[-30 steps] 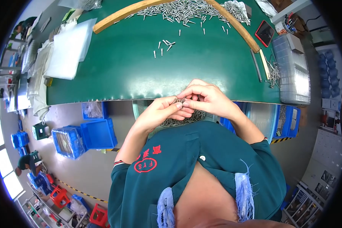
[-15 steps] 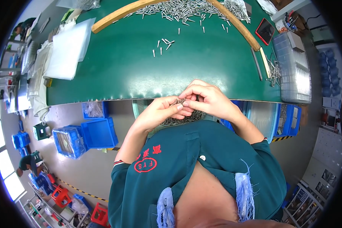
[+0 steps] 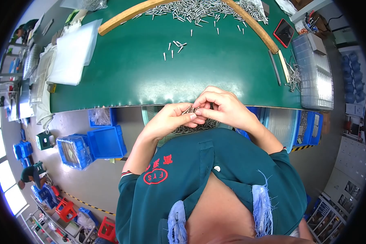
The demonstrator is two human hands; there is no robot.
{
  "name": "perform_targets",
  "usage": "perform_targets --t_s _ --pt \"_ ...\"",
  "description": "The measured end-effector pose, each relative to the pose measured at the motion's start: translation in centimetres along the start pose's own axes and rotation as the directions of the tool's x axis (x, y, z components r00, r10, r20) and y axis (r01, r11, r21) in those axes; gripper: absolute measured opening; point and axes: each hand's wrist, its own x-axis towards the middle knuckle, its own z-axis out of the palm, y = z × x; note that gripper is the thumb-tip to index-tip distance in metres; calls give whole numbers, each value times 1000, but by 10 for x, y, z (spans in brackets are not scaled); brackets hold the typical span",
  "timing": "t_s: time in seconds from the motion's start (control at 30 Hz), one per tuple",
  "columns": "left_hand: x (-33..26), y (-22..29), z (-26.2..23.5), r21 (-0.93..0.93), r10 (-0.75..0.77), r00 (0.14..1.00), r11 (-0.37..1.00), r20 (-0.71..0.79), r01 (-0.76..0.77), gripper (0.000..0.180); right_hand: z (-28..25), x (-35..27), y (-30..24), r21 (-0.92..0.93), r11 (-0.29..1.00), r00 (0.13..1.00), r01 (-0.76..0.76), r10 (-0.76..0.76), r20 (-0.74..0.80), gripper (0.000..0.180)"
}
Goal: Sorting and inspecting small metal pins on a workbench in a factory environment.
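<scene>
I monitor the grip from above. The left hand is closed on a small bunch of metal parts. The right hand meets it with thumb and forefinger at the bunch; I cannot tell whether it clamps a part. The bunch is located between the two hands, at the near edge of the table.

Surface: green, glossy. Ahead of the grip, a few loose parts lie apart; beyond them is a pile, flanked by wooden strips. Far to the left of the grip are plastic sheets; to the right, a phone and pins.

Room: behind and left of the grip, red stools and a co-worker.

Containers: directly below the grip, a pale green basket contains many parts. Left of the grip, below table level, I register a blue bin beside a wrapped bin. Right of the grip, clear boxes are stacked on the table; lower down, a blue crate holds metal pieces.
</scene>
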Motion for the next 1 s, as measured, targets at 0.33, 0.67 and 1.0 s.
perform_targets --t_s 0.33,0.67,1.0 --pt "0 -4 -3 -11 -7 1000 1000 -23 7 32 3 1 0 -22 999 999 25 -25 -33 20" --pt "2 -3 -3 -9 -2 1000 1000 17 2 31 7 1 -4 -60 998 999 37 -37 7 16" --pt "6 5 1 -8 -2 1000 1000 29 2 29 16 6 20 273 961 994 -39 65 -86 9"
